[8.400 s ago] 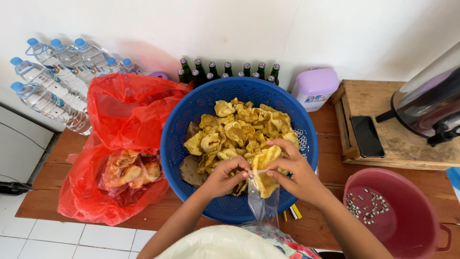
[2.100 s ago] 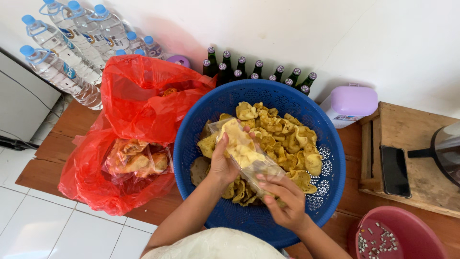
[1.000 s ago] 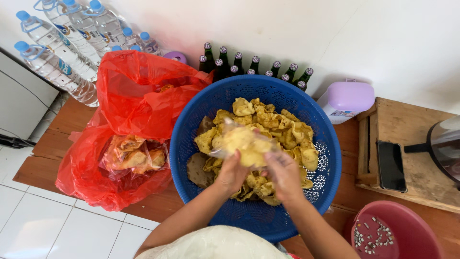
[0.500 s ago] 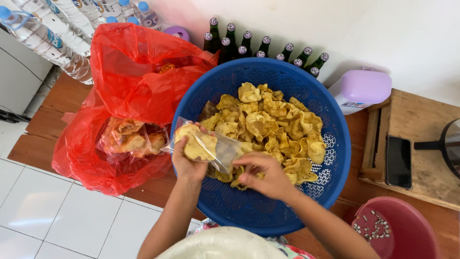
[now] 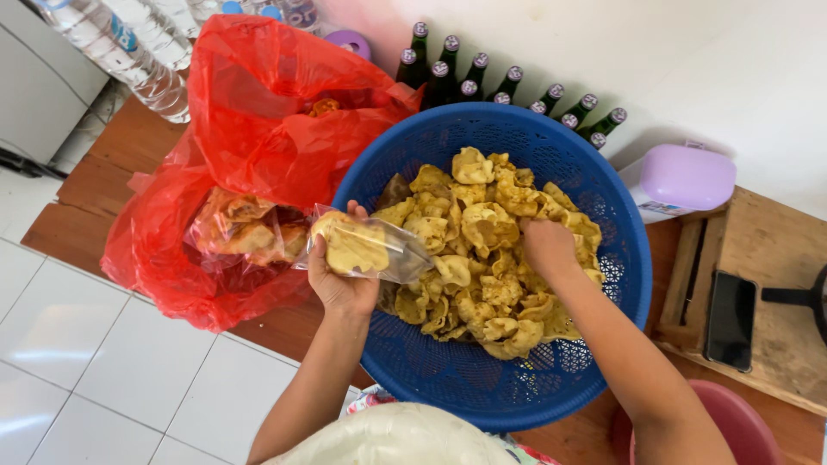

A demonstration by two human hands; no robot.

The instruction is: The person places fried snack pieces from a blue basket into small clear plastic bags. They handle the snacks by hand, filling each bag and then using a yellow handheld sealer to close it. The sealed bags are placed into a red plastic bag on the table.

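A large blue perforated basket (image 5: 551, 379) holds a heap of yellow fried crackers (image 5: 491, 250). My left hand (image 5: 340, 284) grips a small clear plastic bag of crackers (image 5: 366, 248) at the basket's left rim, next to the red bag. My right hand (image 5: 548, 250) rests palm-down on the cracker heap at the right side, its fingers curled into the crackers; what it holds is hidden.
A big red plastic bag (image 5: 241, 164) with packed cracker bags lies left of the basket. Dark green bottles (image 5: 508, 95) line the wall. Water bottles (image 5: 129, 43) are at upper left. A lilac container (image 5: 680, 181), a phone (image 5: 730, 320) on a wooden tray and a pink bowl (image 5: 741, 422) are at right.
My left hand has carried the filled clear bag left toward the red bag. My right hand let go of it and moved right onto the cracker heap.
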